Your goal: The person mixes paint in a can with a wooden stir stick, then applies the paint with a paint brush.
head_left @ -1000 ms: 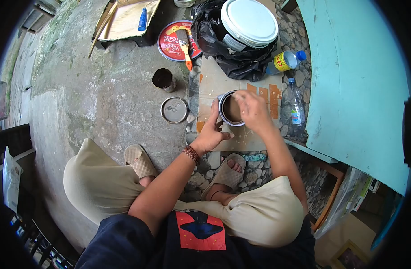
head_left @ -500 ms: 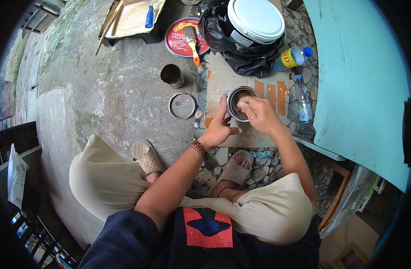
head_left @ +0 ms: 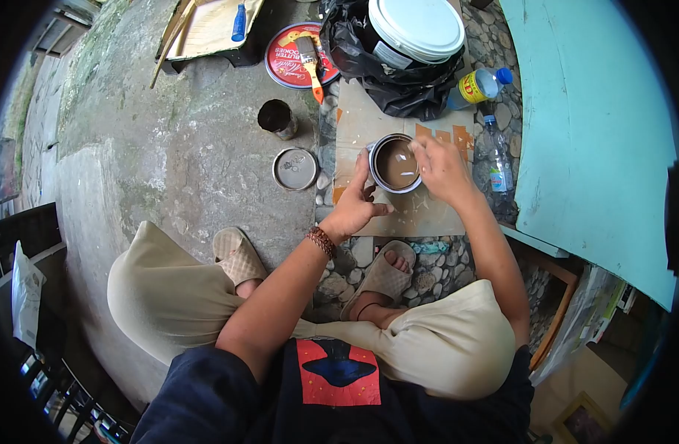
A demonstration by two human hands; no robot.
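Note:
An open round can point(head_left: 396, 188) of brownish liquid stands on a flat cardboard sheet point(head_left: 421, 222). My left hand point(head_left: 355, 209) is against the can's left side, its fingers spread around the wall. At the can's right rim is my right hand point(head_left: 443, 169), thumb and fingers pinched together; what they hold is too small or hidden to name. Left of the can, a round metal lid point(head_left: 295, 169) lies on the concrete, and a dark-stained cup point(head_left: 278, 119) stands just above it.
A brush point(head_left: 310, 65) rests on a red cookie-tin lid point(head_left: 284, 68). Behind are a paint tray point(head_left: 206, 29) and a white bucket point(head_left: 417, 29) in black plastic. Two bottles point(head_left: 479, 87) point(head_left: 498, 159) lie by the turquoise panel point(head_left: 591, 148) at right.
My right hand has moved from over the can's opening to its right rim, uncovering the liquid. My left hand stays at the can. The whole view has shifted slightly.

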